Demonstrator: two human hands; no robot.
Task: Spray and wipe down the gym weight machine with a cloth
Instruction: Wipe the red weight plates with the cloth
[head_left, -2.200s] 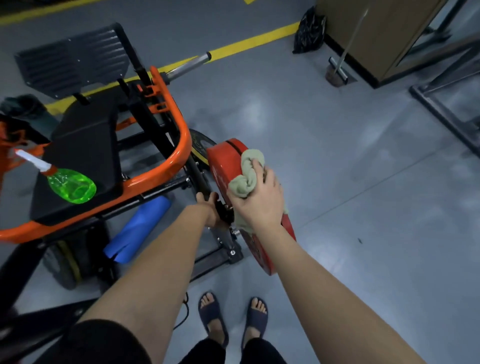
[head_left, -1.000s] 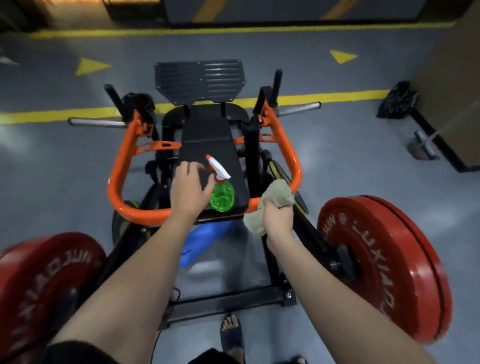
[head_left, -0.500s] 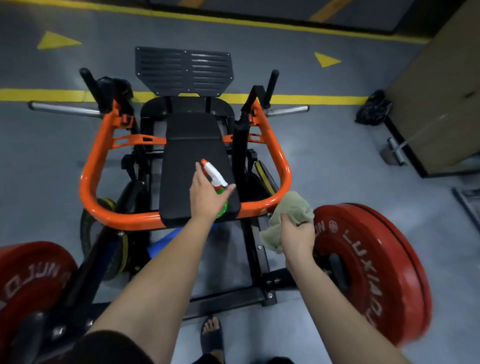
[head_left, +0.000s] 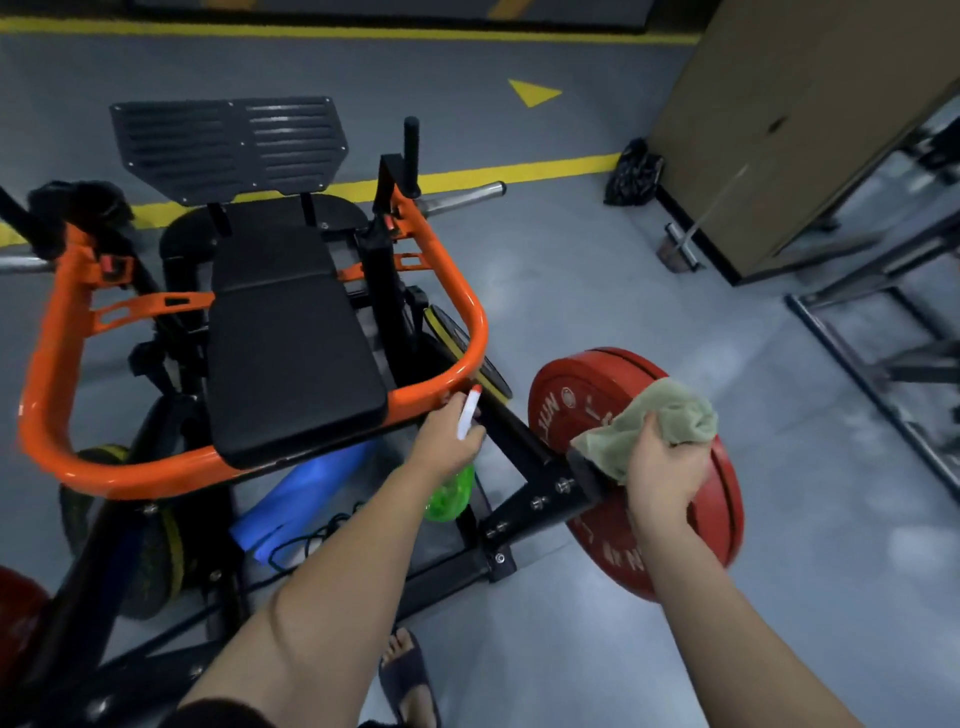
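The weight machine has an orange tube frame (head_left: 57, 332), a black padded seat (head_left: 291, 358) and a red weight plate (head_left: 587, 410) on its right arm. My left hand (head_left: 447, 441) grips a green spray bottle (head_left: 452, 493) with a white nozzle, lifted off the seat and held just right of the frame's front corner. My right hand (head_left: 665, 467) holds a bunched olive-green cloth (head_left: 670, 410) against the face of the red plate, beside the black arm (head_left: 524, 457) that carries it.
A blue rolled mat (head_left: 296, 499) and a black cable lie under the seat. Another red plate (head_left: 15, 608) shows at the lower left edge. A brown cabinet (head_left: 779, 130), a black bag (head_left: 634, 174) and a grey metal rack (head_left: 883, 332) stand to the right. My sandalled foot (head_left: 405, 670) is below.
My left hand closed on the spray bottle, lifted it off the seat and brought it rightward. My right hand carried the cloth from the frame's corner back onto the red plate.
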